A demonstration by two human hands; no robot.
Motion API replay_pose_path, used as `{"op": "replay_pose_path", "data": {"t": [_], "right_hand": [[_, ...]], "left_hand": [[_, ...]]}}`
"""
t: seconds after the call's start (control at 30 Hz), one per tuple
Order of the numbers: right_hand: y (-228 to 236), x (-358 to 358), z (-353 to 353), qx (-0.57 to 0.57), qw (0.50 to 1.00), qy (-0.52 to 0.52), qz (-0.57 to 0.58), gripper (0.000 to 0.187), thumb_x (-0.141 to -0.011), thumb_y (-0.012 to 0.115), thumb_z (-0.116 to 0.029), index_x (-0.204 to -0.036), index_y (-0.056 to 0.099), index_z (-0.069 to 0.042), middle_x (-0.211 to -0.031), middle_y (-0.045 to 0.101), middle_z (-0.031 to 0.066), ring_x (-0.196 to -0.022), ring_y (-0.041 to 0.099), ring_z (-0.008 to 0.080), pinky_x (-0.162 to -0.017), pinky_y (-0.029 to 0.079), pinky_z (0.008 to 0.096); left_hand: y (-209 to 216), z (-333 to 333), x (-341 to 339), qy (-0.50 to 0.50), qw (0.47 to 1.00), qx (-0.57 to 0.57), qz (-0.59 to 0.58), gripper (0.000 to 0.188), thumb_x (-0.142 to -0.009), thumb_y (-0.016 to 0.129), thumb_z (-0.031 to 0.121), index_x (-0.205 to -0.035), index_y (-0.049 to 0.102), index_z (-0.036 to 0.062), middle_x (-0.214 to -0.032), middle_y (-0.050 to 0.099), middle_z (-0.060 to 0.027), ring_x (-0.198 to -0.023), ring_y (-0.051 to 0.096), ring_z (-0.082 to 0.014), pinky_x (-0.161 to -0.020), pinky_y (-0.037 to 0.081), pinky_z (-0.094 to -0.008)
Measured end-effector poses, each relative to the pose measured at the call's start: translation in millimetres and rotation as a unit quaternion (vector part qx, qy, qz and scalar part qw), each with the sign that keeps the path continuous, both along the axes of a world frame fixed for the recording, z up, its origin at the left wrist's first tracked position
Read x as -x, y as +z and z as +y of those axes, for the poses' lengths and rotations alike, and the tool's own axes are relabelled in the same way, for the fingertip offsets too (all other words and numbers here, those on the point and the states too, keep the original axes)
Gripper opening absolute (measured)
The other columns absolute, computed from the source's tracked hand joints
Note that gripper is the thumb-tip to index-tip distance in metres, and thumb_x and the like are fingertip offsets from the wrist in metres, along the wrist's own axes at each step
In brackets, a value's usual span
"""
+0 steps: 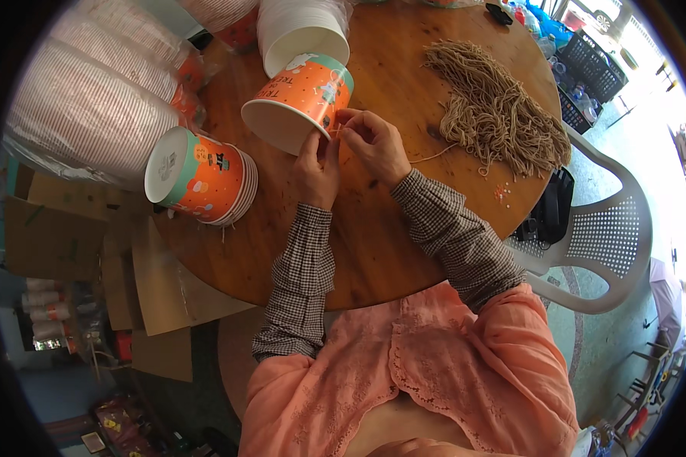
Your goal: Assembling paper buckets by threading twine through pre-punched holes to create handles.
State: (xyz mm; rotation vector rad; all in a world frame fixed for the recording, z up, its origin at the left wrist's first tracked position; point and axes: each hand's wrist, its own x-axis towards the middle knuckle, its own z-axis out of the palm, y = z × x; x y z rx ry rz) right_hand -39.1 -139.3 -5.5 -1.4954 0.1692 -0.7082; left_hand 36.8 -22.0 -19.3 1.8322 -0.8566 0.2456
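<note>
Round wooden counter [373, 251]: both hands, left hand [317, 164] and right hand [373, 141], pinch a string [434, 156] at the orange paper cup [301, 99]. String pile [495, 107] at two o'clock; white chair [610, 236] at three.

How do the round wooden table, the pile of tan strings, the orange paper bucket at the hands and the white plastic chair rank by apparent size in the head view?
1. Round wooden table, largest.
2. White plastic chair, partly hidden, so unsure.
3. Pile of tan strings.
4. Orange paper bucket, close to the pile; fisheye bending blurs it.
</note>
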Motion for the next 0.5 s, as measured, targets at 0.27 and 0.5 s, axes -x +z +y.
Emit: {"op": "replay_pose_path", "data": {"t": [0.27,0.5], "right_hand": [[-1.4,-1.3,0.7,0.025,1.000,-0.015,0.010,0.009,-0.089,0.061,-0.004,-0.091,0.058,0.004,-0.120,0.061,0.0124,-0.091,0.059,0.0084,-0.082,0.052,0.0251],[-0.5,-1.0,1.8,0.056,0.998,-0.030,0.006,0.008,-0.088,0.061,-0.003,-0.091,0.058,0.004,-0.119,0.061,0.0118,-0.095,0.061,0.0119,-0.084,0.052,0.0273]], "left_hand": [[-6.8,-0.2,-4.8,-0.010,1.000,0.018,-0.009,0.036,-0.089,0.065,0.016,-0.121,0.058,0.0007,-0.101,0.067,-0.0183,-0.091,0.068,-0.0279,-0.075,0.055,-0.0351],[-3.2,0.6,-1.3,-0.018,0.999,0.025,-0.032,0.035,-0.088,0.067,0.013,-0.119,0.059,0.0003,-0.100,0.068,-0.0176,-0.088,0.069,-0.0266,-0.072,0.056,-0.0343]]}}
